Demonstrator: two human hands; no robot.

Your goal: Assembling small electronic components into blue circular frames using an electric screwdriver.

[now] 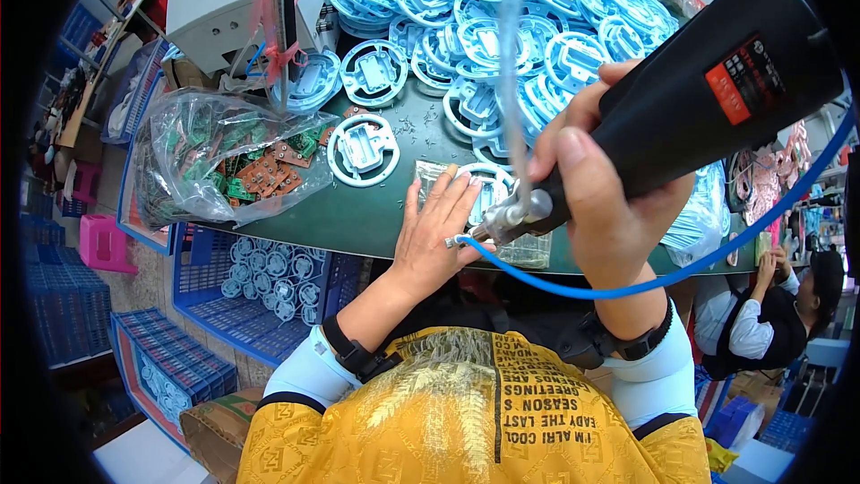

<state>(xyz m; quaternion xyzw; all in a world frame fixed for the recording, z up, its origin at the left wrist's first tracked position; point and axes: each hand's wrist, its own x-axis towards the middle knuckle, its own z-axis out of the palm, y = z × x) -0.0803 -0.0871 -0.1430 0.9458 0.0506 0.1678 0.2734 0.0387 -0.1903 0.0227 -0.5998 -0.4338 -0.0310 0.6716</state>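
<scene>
1. In the head view, a black power screwdriver [694, 94] is gripped by the right hand [618, 202], its fingers wrapped around the body; its metal tip [511, 218] is pointed left, toward a light-blue wheel [488, 190]. Whether the two are touching cannot be told.
2. That wheel is set at the near edge of the green surface [358, 215], partly covered by the left hand [433, 229], whose fingers are outstretched and laid over its left side.
3. A blue hose [618, 292] is curved from the far right, under the right hand, to the left thumb.
4. Two loose wheels [363, 151] are placed farther left, with small screws [408, 124] scattered to their right.
5. A large pile of wheels [573, 58] is heaped at the far side.
6. At the left, circuit boards [269, 175] are held in a clear bag [175, 139].
7. Below the surface's left edge, more wheels are stacked in a blue crate [199, 280].
</scene>
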